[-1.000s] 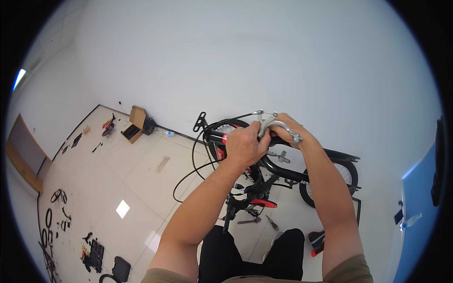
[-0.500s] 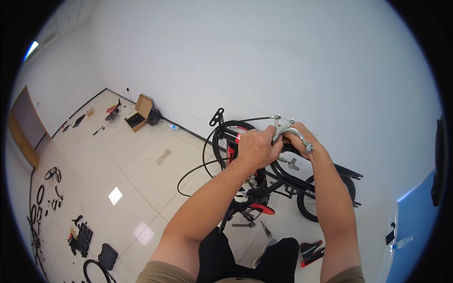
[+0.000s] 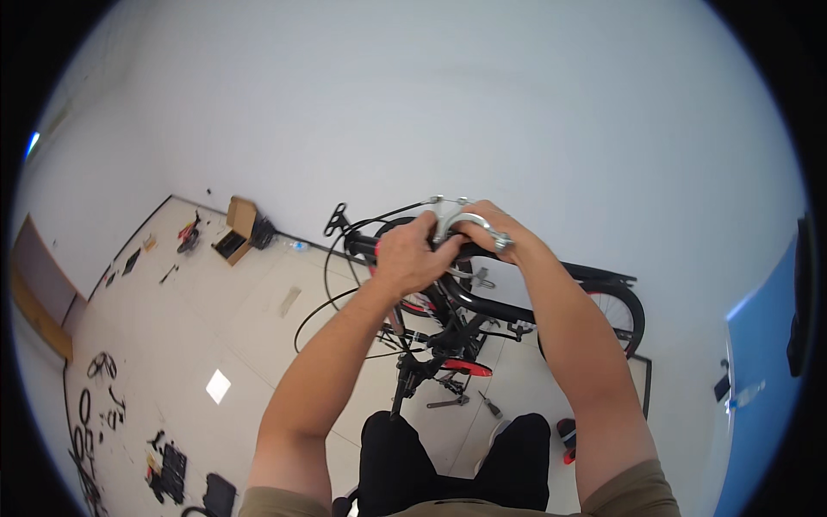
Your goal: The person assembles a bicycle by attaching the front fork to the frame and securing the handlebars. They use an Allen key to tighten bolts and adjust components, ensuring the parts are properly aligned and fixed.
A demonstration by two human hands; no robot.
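Note:
A silver bicycle brake caliper (image 3: 443,226) with curved arms sits between my two hands, above the black frame tube. My left hand (image 3: 408,258) grips its left side, with thumb and fingers closed. From the right, my right hand (image 3: 491,221) wraps behind the curved arm, its fingers partly hidden. A black cable (image 3: 388,214) runs from the top of the caliper to the left. Below is the bicycle (image 3: 491,305), black with red parts, leaning near the wall. A second silver lever-like piece (image 3: 484,277) shows under the caliper.
On the floor near my feet lie a screwdriver (image 3: 490,405) and a crank-like metal part (image 3: 447,402). An open cardboard box (image 3: 234,237) stands by the wall. Farther left are a tool case (image 3: 173,472) and several loose bicycle parts. A blue panel (image 3: 762,370) stands at the right.
The view has shifted, so the bicycle and both hands appear farther left. Both hands stay on the caliper, and more of the rear wheel shows.

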